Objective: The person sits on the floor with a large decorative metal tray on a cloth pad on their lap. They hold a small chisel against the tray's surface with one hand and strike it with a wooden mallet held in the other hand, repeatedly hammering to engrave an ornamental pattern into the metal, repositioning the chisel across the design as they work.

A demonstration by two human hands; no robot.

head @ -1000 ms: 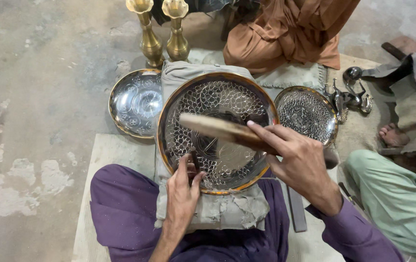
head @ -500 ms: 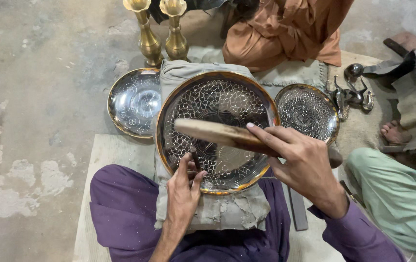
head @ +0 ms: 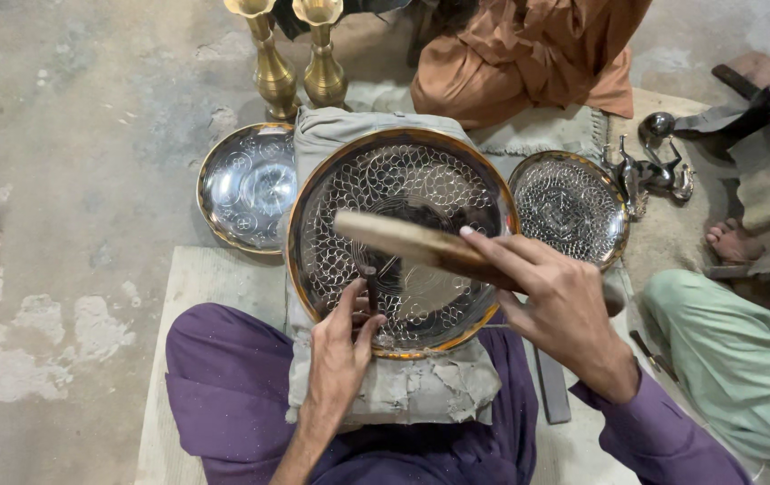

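Note:
A large round engraved metal plate (head: 403,193) with a brass rim lies on a grey padded block (head: 403,395) across my lap. My left hand (head: 340,346) pinches a thin dark chisel (head: 371,286) upright on the plate's lower left part. My right hand (head: 560,305) grips a flat wooden mallet (head: 403,241), held level over the plate's middle just above the chisel's top. The plate bears a scale pattern around a smooth centre.
A silvery engraved dish (head: 246,184) lies to the left and another patterned dish (head: 569,207) to the right. Two brass vases (head: 300,63) stand behind. Small metal tools (head: 650,171) lie far right. Other people sit nearby: an orange garment (head: 529,54), green trousers (head: 735,359), a bare foot (head: 731,241).
The mallet has shifted slightly, its head now lower and closer to the chisel. My left hand keeps the chisel at nearly the same spot on the plate.

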